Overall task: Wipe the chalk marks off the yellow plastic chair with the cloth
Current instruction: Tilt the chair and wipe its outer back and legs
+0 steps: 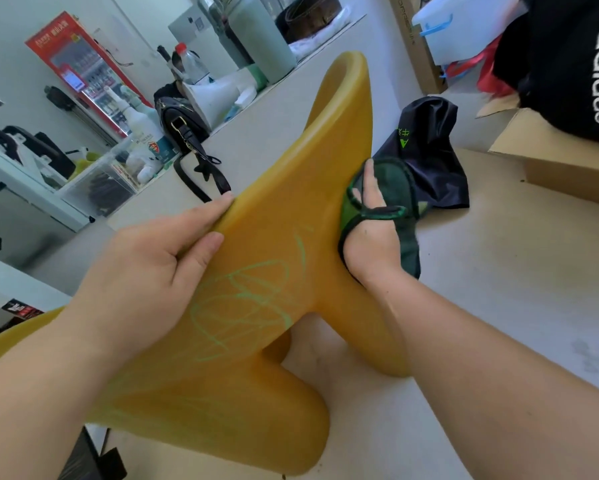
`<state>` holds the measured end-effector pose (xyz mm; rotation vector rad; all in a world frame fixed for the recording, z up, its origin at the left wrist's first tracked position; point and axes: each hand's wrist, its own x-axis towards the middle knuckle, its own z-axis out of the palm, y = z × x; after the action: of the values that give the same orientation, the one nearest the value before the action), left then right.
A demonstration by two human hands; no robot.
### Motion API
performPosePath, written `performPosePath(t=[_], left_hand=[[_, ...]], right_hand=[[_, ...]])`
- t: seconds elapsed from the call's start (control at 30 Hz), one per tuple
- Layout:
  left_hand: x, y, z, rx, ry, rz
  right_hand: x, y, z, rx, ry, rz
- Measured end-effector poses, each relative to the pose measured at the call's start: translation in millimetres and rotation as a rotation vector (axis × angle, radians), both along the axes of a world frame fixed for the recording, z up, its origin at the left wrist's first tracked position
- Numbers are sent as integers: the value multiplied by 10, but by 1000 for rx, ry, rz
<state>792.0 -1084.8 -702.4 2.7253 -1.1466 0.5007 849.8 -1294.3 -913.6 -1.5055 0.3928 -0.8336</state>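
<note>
Both hands (145, 268) on chalk-marked chair (291, 209)

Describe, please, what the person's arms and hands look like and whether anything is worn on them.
Both forearms are bare, with no sleeves in view. The left hand wears no glove, ring or watch that I can see. The right hand is likewise ungloved, though the cloth hides part of it.

A black handbag (180, 124) with a loose strap lies on the pale table (499, 271) beside a white megaphone (209, 95). A dark drawstring bag (429, 150) sits near a cardboard box (561, 161) holding a black Adidas bag (568, 64). A red vending machine (83, 71) stands at the far wall.
</note>
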Motion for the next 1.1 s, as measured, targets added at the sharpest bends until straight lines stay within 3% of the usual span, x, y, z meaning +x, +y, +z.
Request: performPosePath(t=[0.17,0.27,0.37,0.47,0.63,0.73,0.8,0.97,1.1], left_hand=[[-14,-406,16,-5,-16,-22],[13,-582,8,-7,-29,-16],[33,-619,-6,-25,-18,-1],[26,-601,-25,-50,-12,9],[-40,-642,-46,-67,-34,55],[-31,-656,-53,-87,-16,52],[-12,-650,-47,-107,-14,38],[-31,-652,-67,-122,-29,72],[-53,-712,-25,-85,-12,95]], right_hand=[[8,297,-361,-4,269,-295],[-198,678,-649,-45,353,-153],[-253,744,-712,-100,374,-202],[-137,470,-306,-125,273,-220],[30,-58,374,-117,-132,-235],[97,-144,257,-58,-157,-210],[75,-100,-47,47,-98,-202],[-204,212,-886,164,350,-112],[-303,299,-706,240,441,-7]])
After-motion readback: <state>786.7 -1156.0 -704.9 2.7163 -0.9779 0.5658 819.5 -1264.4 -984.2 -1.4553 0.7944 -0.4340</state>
